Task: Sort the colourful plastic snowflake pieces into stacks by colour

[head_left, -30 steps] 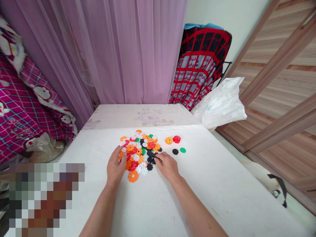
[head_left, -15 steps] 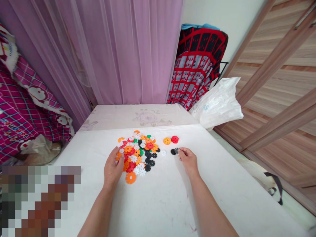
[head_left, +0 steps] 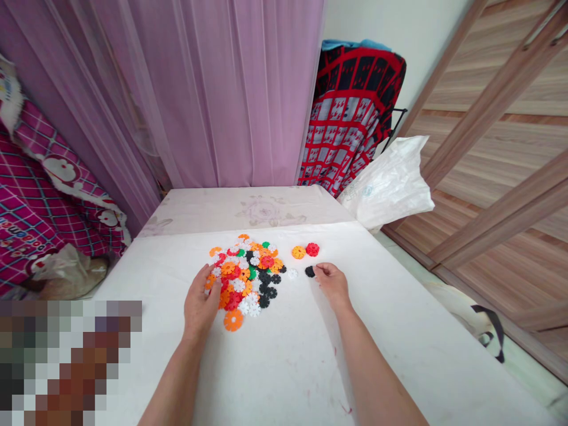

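Observation:
A loose pile of flat notched plastic discs (head_left: pixel 239 278) in orange, red, white, black and green lies on the white table cover. My left hand (head_left: pixel 202 300) rests at the pile's left edge, thumb and fingers apart. To the right, my right hand (head_left: pixel 332 285) pinches the right edge of a black disc (head_left: pixel 309 271) low over the table. Its fingertips partly hide that disc. Left of it lies a single white disc (head_left: pixel 293 273). Farther back are a yellow-orange disc group (head_left: pixel 299 252) and a red one (head_left: pixel 312 249), side by side.
A floral cloth (head_left: pixel 261 208) shows along the table's far end. A white plastic bag (head_left: pixel 390 183) hangs at the far right corner. Behind are a purple curtain (head_left: pixel 231 94) and a red-and-black patterned cloth (head_left: pixel 346 118). Wooden cupboard doors (head_left: pixel 488 154) stand to the right.
The black disc in my right hand has moved slightly left, over the other black disc, so the two now look like one. My left hand stays by the pile. The view has shifted slightly.

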Tool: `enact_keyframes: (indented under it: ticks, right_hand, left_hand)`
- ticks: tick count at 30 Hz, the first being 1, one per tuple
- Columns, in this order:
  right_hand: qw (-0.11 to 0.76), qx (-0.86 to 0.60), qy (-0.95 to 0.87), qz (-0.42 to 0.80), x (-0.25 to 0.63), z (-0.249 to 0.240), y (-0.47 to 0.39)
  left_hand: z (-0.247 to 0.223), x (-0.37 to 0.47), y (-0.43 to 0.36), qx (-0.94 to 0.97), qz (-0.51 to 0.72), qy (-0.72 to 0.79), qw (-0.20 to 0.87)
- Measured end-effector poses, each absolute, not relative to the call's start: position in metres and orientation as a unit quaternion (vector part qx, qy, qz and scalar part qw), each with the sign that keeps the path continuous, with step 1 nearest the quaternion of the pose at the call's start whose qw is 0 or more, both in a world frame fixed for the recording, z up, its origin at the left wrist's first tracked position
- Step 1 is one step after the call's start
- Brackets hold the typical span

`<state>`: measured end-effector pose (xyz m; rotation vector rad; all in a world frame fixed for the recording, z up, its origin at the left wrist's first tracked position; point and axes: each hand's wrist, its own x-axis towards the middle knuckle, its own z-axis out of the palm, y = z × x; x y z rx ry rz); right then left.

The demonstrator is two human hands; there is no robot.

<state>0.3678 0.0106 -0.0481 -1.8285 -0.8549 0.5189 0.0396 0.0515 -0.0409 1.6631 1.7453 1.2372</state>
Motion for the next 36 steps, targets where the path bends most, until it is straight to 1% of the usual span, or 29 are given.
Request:
enact_keyframes:
  ticks: [5, 8, 12, 17, 24, 28, 31, 33, 36]
  right_hand:
    - [0.508, -0.752, -0.343, 0.243, 0.366, -0.049, 0.007]
    - [0.513, -0.751, -0.367, 0.196, 0.362, -0.049, 0.002]
    - [0.479, -0.767, -0.404, 0.139, 0.355, -0.044, -0.002]
    - [0.443, -0.775, -0.433, 0.123, 0.351, -0.040, -0.001]
    - [0.423, -0.776, -0.453, 0.118, 0.352, -0.038, 0.002]
    - [0.431, -0.769, -0.461, 0.105, 0.351, -0.038, -0.001]
    - [0.444, -0.750, -0.484, 0.071, 0.343, -0.036, -0.004]
    - [0.430, -0.738, -0.517, 0.055, 0.331, -0.034, -0.006]
    - [0.382, -0.718, -0.581, 0.037, 0.310, -0.027, -0.002]
  left_hand:
    - [-0.041, 0.040, 0.051, 0.596, 0.446, 0.632, 0.216]
    - [-0.041, 0.039, 0.051, 0.598, 0.442, 0.632, 0.219]
    - [-0.041, 0.039, 0.051, 0.600, 0.441, 0.631, 0.216]
    - [-0.040, 0.040, 0.051, 0.596, 0.448, 0.631, 0.215]
    - [-0.040, 0.039, 0.051, 0.600, 0.446, 0.628, 0.216]
    - [-0.043, 0.039, 0.052, 0.603, 0.449, 0.625, 0.211]
    - [-0.045, 0.038, 0.053, 0.602, 0.448, 0.628, 0.209]
    - [-0.044, 0.038, 0.053, 0.602, 0.444, 0.629, 0.210]
    - [-0.041, 0.039, 0.052, 0.605, 0.440, 0.629, 0.212]
